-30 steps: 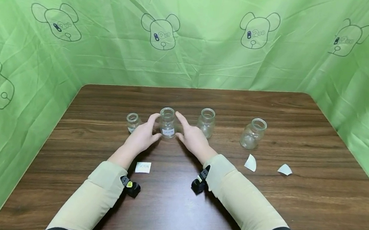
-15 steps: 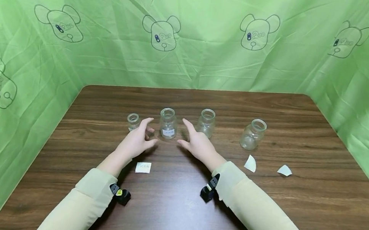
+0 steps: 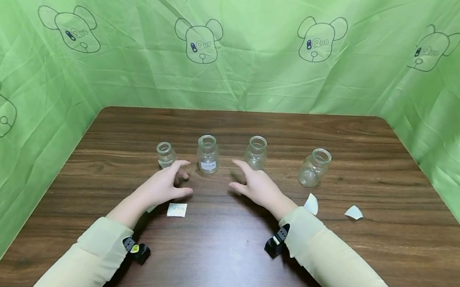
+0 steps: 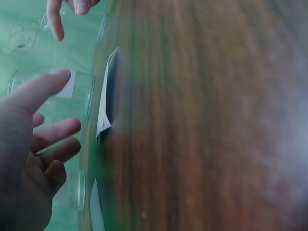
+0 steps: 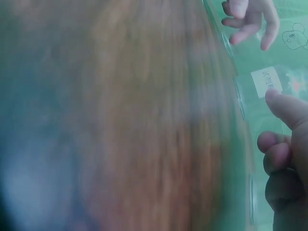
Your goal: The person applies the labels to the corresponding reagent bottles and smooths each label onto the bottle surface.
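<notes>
Glass jar [image 3: 208,155] with a white handwritten label [image 3: 208,165] stands upright on the wood-grain table [image 3: 216,256], long axis vertical, mouth facing up. From either hand the way to it runs forward and inward — the left hand [image 3: 163,185] sits on the near left side of the jar, the right hand [image 3: 259,188] on its near right. The left fingertips look a little nearer to it than the right ones, and neither hand touches it. In each hand the thumb stands well apart from the index finger, making a loose, wide curve turned toward the jar; neither has hold of anything. Some fingers of the right hand look more bent in its wrist view.

To the left of the labelled jar, a small glass bottle [image 3: 166,154] stands just past the left fingers; whether they brush it I cannot tell. To its right, a plain glass jar [image 3: 256,156] stands beyond the right index finger, and a second plain jar [image 3: 314,169] farther out that way. On the near side of the labelled jar, slightly left, lies a handwritten paper slip [image 3: 177,210] — close to the left thumb.
</notes>
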Available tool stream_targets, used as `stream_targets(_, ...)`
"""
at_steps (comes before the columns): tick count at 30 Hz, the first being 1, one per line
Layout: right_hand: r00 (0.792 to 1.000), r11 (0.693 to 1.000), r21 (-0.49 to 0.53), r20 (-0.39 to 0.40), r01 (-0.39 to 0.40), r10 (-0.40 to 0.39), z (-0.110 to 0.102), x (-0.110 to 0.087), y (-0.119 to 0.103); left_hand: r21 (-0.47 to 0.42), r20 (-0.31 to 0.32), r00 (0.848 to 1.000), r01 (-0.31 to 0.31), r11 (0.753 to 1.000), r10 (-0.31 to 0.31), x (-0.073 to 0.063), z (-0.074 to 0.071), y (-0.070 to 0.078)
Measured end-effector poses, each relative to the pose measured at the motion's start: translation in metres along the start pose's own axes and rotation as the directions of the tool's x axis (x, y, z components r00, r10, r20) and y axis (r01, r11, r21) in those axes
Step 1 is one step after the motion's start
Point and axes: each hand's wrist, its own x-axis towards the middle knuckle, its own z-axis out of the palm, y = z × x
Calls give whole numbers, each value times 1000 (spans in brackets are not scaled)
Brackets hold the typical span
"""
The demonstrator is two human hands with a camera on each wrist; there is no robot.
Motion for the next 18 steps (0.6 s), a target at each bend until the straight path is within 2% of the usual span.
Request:
stream_targets(9,1000,1000,-1,20,24,-24,-9,-10,8,-44,95,993,-60,997,64,-11,-3,-6)
stream_targets(18,998,1000,22,56,-4,3,-19,-21,16,-13,172,981,-93,996,94,-18,-7,-8)
